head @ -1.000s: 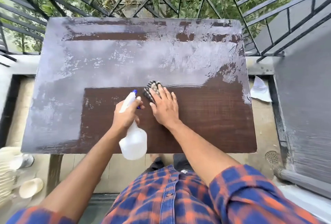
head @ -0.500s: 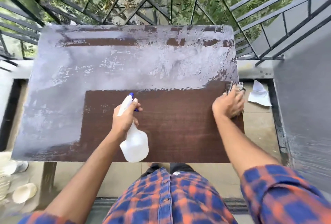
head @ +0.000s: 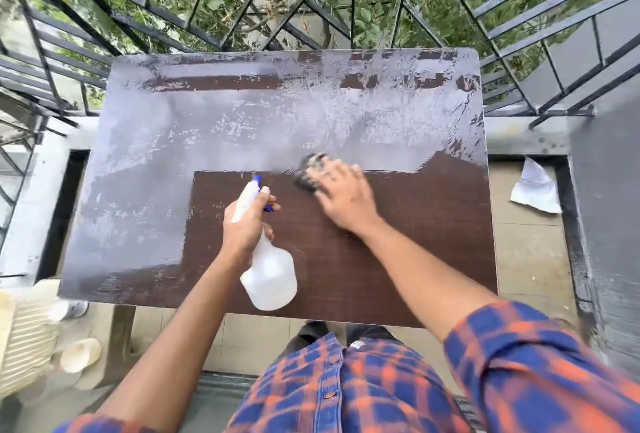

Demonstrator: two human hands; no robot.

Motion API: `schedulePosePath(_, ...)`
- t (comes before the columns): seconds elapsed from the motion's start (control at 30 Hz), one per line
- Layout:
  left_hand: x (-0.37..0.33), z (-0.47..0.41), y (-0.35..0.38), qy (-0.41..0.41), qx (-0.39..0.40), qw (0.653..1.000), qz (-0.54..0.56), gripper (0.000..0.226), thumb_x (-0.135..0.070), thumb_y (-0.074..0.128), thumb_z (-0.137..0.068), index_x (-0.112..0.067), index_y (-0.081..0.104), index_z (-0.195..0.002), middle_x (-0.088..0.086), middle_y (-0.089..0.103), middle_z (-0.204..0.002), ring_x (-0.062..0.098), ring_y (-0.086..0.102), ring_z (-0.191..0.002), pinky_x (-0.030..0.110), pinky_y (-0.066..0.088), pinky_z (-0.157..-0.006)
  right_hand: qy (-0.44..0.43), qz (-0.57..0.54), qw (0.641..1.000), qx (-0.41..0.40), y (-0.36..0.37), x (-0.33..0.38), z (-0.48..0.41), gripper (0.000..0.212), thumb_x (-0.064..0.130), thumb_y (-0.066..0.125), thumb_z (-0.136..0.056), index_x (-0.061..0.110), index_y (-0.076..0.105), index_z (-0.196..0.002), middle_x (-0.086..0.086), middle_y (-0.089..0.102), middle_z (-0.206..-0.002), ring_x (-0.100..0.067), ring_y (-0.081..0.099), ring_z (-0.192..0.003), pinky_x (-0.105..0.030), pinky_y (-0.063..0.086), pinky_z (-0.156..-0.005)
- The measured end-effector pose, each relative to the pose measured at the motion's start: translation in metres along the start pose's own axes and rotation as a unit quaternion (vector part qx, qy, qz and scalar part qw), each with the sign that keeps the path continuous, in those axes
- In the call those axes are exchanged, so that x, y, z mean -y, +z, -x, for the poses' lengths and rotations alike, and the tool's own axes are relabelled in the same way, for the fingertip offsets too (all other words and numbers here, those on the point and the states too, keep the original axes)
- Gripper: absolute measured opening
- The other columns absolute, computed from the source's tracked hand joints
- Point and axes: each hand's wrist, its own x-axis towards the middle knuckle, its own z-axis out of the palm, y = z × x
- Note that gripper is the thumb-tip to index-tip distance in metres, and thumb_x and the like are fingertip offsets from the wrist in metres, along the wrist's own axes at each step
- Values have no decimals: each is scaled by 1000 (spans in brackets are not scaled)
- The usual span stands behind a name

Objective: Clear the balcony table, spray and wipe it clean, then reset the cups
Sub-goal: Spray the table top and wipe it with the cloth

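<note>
STEP: wipe | left hand [head: 246,225] fingers wrapped round spray bottle [head: 269,277] | right hand [head: 343,200] flat, pressing cloth [head: 310,169] onto worktop [head: 145,211] centre | DONE: cleared; near-right area wiped dark | LEFT: far and left film; cups [head: 80,354] on floor, not reset

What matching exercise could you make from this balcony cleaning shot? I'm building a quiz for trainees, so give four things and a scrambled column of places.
Things:
1. spray bottle
2. cloth
3. scrap of paper
4. cup

Places:
A. on the floor to the right of the table
B. held in the left hand
C. on the floor by the table's near left corner
D. under the right hand, at the edge of the grey film

Pairs: 1-B, 2-D, 3-A, 4-C
</note>
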Motion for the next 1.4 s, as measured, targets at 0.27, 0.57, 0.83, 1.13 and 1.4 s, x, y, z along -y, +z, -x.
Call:
schedulePosePath(0.27, -2, -2, 17, -7, 8, 1000, 9, 28, -36, 66, -98, -9, 70, -91, 7, 72, -86, 20, 39, -35, 31, 41, -50, 434, -32, 889, -144, -82, -188, 28, 54, 34, 54, -97, 30, 45, -150, -10, 37, -160, -36, 40, -141, -48, 32, -117)
schedulePosePath(0.57, -27, -10, 51, 11, 8, 1000, 1, 24, -33, 64, -98, -12, 70, -88, 7, 71, -84, 21, 39, -36, 29, 40, -46, 352, -19, 935, -32, -42, -62, -38, 67, 37, 52, -100, 30, 23, -160, -8, 10, -170, -30, 8, -156, -53, 2, -125)
schedulePosePath(0.83, -34, -10, 79, 29, 4, 999, -17, 39, -39, 64, -90, -10, 72, -113, 4, 72, -84, 22, 43, -38, 28, 42, -47, -91, 30, 988, 125, -29, -38, -43, 61, 38, 52, -100, 38, 32, -157, 1, 22, -169, -24, 22, -154, -50, 14, -125)
schedulePosePath(1.13, -33, -15, 96, 16, -4, 1000, -13, 22, -40, 66, -91, -19, 73, -88, 3, 75, -86, 19, 45, -36, 32, 42, -56, 441, -42, 881, -167, -82, -202, -21, 59, 33, 55, -95, 33, 41, -153, -7, 29, -166, -29, 32, -148, -52, 18, -123)
schedulePosePath(1.4, -39, -33, 108, 18, 28, 999, -18, 29, -43, 65, -88, -15, 71, -89, 3, 74, -85, 21, 44, -37, 32, 43, -54, 210, -4, 974, -86, -33, -83, -5, 59, 35, 54, -94, 33, 43, -152, -7, 34, -164, -29, 31, -150, -53, 18, -123)
